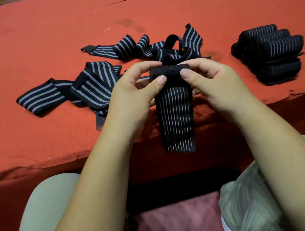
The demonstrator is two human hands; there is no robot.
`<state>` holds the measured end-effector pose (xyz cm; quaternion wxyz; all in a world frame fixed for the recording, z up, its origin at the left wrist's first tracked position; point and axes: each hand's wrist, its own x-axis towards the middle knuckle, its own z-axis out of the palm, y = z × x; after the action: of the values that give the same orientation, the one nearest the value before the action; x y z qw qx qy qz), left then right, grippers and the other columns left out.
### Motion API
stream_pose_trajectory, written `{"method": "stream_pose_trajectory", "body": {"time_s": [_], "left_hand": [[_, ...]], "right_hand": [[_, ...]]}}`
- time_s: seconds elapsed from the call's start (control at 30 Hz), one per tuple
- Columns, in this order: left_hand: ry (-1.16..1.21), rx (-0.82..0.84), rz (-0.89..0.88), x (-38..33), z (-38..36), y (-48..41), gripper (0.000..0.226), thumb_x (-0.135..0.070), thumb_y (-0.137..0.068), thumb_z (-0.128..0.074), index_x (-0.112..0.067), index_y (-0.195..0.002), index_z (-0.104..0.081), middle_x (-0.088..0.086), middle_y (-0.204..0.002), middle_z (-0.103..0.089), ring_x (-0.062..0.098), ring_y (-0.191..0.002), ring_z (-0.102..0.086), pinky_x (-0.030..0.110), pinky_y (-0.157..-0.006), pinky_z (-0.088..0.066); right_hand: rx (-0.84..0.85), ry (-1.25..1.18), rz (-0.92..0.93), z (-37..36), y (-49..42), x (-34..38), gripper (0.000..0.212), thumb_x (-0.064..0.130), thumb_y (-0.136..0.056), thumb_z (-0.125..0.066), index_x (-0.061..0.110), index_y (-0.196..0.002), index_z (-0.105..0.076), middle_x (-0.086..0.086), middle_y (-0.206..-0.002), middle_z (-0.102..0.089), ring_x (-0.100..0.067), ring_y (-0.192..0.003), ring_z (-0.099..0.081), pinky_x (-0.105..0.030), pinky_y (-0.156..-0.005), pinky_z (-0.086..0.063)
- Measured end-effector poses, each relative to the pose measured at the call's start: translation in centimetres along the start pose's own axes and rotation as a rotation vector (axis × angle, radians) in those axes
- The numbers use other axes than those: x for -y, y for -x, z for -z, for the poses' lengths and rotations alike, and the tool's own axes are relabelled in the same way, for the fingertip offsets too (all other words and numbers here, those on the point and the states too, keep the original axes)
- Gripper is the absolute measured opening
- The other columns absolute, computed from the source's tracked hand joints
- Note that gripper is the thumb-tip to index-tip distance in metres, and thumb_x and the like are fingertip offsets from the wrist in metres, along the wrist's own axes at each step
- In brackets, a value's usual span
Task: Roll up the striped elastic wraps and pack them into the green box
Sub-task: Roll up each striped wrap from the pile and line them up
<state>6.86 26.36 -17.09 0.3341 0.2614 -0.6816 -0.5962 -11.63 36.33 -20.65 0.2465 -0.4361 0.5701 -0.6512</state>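
A black elastic wrap with thin grey stripes (175, 116) hangs over the front edge of the red-covered table. Its top end is turned into a small roll, pinched from the left by my left hand (135, 90) and from the right by my right hand (213, 83), thumbs on the near side. Behind my hands lies a loose tangle of unrolled striped wraps (93, 82), spread from the left to the middle. At the right sits a pile of rolled wraps (270, 52). No green box is in view.
The red felt cloth (41, 33) covers the table, with a dark streak near the far edge. The table's front edge runs just under my hands. My knees in pale trousers and a pink cushion (178, 225) are below.
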Motion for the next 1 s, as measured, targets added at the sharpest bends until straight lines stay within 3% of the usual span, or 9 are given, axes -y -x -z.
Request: {"method": "stream_pose_trajectory", "body": {"time_s": [0.1,0.23,0.37,0.53,0.63,0.77,0.9,1.0], "left_hand": [[-0.005,-0.015,0.020,0.07,-0.03,0.00,0.025,-0.023,-0.102,-0.075,-0.022,-0.128,-0.075,0.015,-0.116,-0.079,0.034,-0.110,-0.077,0.054,-0.100,-0.062],[-0.038,-0.042,0.028,0.04,-0.16,0.09,0.024,-0.035,-0.107,-0.068,-0.018,-0.119,-0.079,0.009,-0.115,-0.080,0.028,-0.110,-0.078,0.050,-0.098,-0.064],[-0.043,-0.028,-0.015,-0.11,0.02,0.19,0.019,-0.018,-0.107,-0.068,-0.013,-0.123,-0.076,0.008,-0.113,-0.081,0.019,-0.105,-0.079,0.038,-0.092,-0.066],[0.027,-0.056,-0.015,0.03,-0.03,0.00,0.026,-0.005,-0.102,-0.072,-0.008,-0.127,-0.072,0.008,-0.107,-0.083,0.019,-0.101,-0.080,0.034,-0.089,-0.066],[0.025,-0.094,-0.026,0.12,-0.24,0.02,0.021,-0.004,-0.098,-0.075,-0.012,-0.117,-0.073,0.002,-0.102,-0.084,0.016,-0.097,-0.081,0.031,-0.086,-0.065],[0.001,-0.144,-0.084,0.41,-0.60,-0.08,0.022,-0.005,-0.095,-0.079,-0.017,-0.114,-0.081,-0.002,-0.104,-0.084,0.015,-0.103,-0.080,0.043,-0.096,-0.064],[0.019,-0.135,-0.064,0.29,-0.91,0.08,0.029,-0.007,-0.097,-0.078,-0.032,-0.112,-0.079,-0.011,-0.105,-0.083,0.012,-0.106,-0.079,0.042,-0.098,-0.064],[0.011,-0.148,-0.018,0.44,-0.91,-0.06,0.027,-0.012,-0.098,-0.079,-0.030,-0.118,-0.077,-0.012,-0.099,-0.083,0.016,-0.098,-0.081,0.042,-0.092,-0.066]], "right_hand": [[-0.015,-0.024,0.014,-0.13,0.09,-0.03,0.023,0.015,-0.106,-0.068,0.011,-0.127,-0.075,-0.003,-0.112,-0.077,-0.017,-0.093,-0.070,-0.033,-0.076,-0.056],[-0.016,-0.012,0.037,-0.12,0.14,0.01,0.024,0.008,-0.104,-0.068,0.013,-0.127,-0.074,-0.007,-0.117,-0.078,-0.013,-0.098,-0.072,-0.026,-0.080,-0.056],[0.029,-0.014,0.039,0.12,0.22,0.15,0.029,0.005,-0.102,-0.070,0.016,-0.129,-0.073,-0.011,-0.123,-0.077,-0.016,-0.109,-0.072,-0.029,-0.090,-0.057],[0.055,-0.099,-0.030,0.32,0.22,0.14,0.034,0.016,-0.101,-0.073,0.026,-0.133,-0.074,-0.015,-0.132,-0.073,-0.030,-0.125,-0.071,-0.044,-0.106,-0.058],[-0.003,-0.098,-0.045,0.08,0.16,0.00,0.031,0.017,-0.103,-0.073,0.019,-0.134,-0.073,-0.013,-0.126,-0.076,-0.029,-0.117,-0.075,-0.042,-0.098,-0.061],[-0.035,-0.077,-0.029,0.05,0.09,-0.22,0.027,0.014,-0.102,-0.073,0.018,-0.129,-0.075,0.002,-0.113,-0.081,-0.011,-0.098,-0.075,-0.028,-0.087,-0.057],[-0.042,-0.069,-0.003,-0.17,0.13,-0.27,0.027,0.009,-0.103,-0.070,0.025,-0.124,-0.076,0.002,-0.116,-0.081,-0.012,-0.104,-0.076,-0.028,-0.091,-0.058],[-0.043,-0.035,0.017,-0.25,0.06,-0.35,0.032,0.004,-0.103,-0.068,0.020,-0.130,-0.073,0.003,-0.117,-0.078,-0.010,-0.103,-0.073,-0.027,-0.087,-0.057]]}}
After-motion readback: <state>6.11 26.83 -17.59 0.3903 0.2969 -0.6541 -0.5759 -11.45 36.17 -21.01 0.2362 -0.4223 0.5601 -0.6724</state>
